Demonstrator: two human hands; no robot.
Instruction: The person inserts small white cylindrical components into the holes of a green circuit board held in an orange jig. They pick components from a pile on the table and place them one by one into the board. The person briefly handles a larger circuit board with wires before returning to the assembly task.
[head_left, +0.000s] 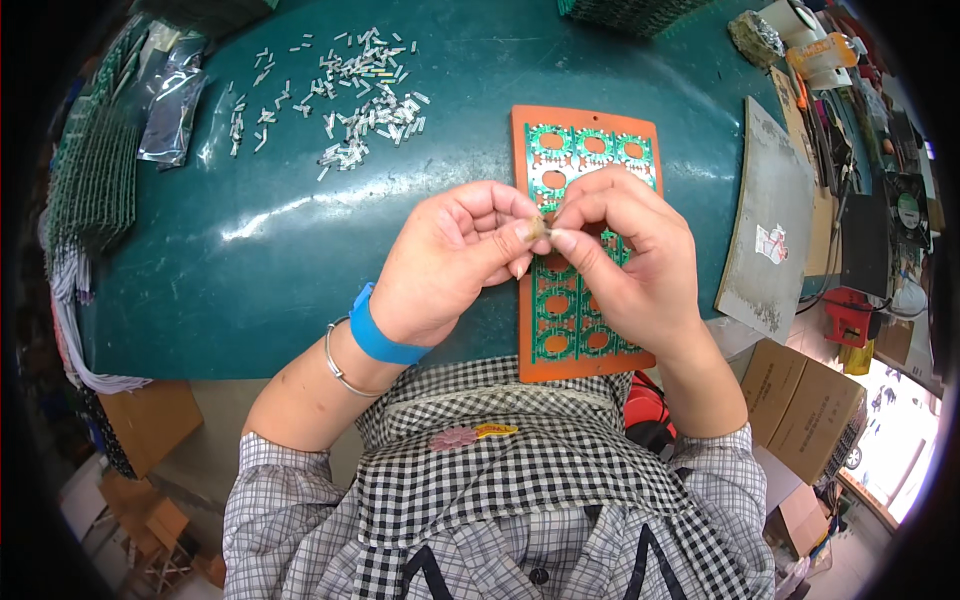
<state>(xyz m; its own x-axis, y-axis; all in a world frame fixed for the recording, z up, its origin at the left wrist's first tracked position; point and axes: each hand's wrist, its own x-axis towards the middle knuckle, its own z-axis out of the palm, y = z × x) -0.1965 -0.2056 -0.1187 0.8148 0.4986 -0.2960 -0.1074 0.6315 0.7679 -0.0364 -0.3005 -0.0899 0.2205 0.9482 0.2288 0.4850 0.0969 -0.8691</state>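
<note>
My left hand (pixel 450 258) and my right hand (pixel 625 258) meet above the green table, fingertips pinched together on one small pale part (pixel 540 228). Both hands grip it; its shape is mostly hidden by the fingers. Under the hands lies an orange carrier plate (pixel 530 130) holding a green panel of circuit boards (pixel 590 145) with round holes. My right hand covers the middle of that panel. A blue band and a thin metal bangle sit on my left wrist.
Several small white parts (pixel 355 95) lie scattered at the table's far left. Stacked green boards (pixel 92 170) and a silvery bag (pixel 172 115) sit at the left edge. A grey slab (pixel 770 220) lies on the right, cardboard boxes (pixel 805 400) below it.
</note>
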